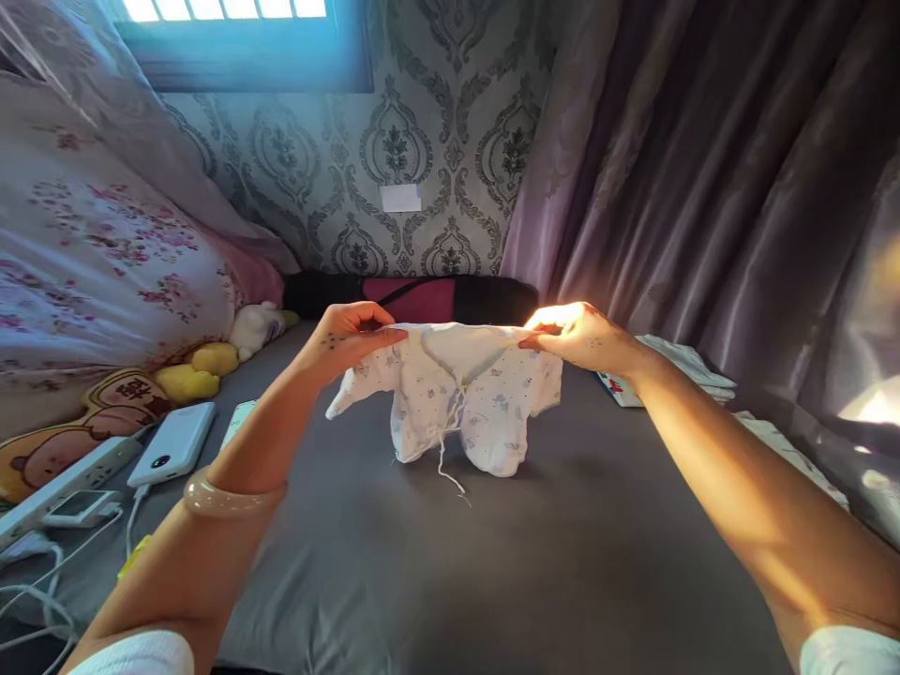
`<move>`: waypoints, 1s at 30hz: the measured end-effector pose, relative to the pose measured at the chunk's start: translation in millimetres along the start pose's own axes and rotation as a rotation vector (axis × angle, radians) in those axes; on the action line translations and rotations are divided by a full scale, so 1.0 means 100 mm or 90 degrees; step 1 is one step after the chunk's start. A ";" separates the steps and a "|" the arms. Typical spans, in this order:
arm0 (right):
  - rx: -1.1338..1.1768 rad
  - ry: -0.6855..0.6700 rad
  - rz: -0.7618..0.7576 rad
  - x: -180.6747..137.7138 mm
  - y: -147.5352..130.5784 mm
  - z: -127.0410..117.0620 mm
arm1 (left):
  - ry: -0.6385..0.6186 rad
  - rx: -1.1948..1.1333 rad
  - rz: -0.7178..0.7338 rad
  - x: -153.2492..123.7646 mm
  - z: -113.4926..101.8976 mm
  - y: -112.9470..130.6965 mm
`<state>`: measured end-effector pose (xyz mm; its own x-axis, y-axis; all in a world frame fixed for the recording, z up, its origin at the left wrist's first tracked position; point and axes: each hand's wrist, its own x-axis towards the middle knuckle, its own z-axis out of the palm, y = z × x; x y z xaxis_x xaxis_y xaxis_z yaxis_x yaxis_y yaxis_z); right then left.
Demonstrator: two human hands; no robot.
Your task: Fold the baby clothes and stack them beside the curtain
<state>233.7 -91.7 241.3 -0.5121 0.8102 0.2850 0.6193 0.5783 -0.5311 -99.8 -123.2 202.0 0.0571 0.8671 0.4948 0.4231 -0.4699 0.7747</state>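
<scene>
A small white baby top with a faint print and loose tie strings hangs spread between both hands above a grey bed sheet. My left hand pinches its left shoulder. The right shoulder is pinched by my right hand, which is lit by sunlight. The lower hem touches the sheet. A pale bangle sits on my left wrist.
At the left lie a floral quilt, soft toys, a white power bank, a power strip and cables. A dark and red bolster lies by the wall. Folded white clothes and curtains are at the right.
</scene>
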 end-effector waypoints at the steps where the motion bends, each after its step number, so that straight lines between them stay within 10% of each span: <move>1: 0.023 0.005 -0.010 0.01 0.02 0.02 | -0.006 -0.009 -0.001 -0.01 0.01 0.01; 24: -0.088 0.157 -0.060 0.09 0.08 0.17 | 0.021 0.104 0.064 0.03 0.04 0.16; 30: -0.178 0.413 -0.069 0.07 -0.08 0.04 | 0.268 0.153 0.201 0.14 0.11 0.42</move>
<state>223.0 -91.5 244.7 -0.1759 0.5905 0.7876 0.7587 0.5911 -0.2738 -71.2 -129.4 237.3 -0.1291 0.5274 0.8398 0.6401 -0.6025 0.4768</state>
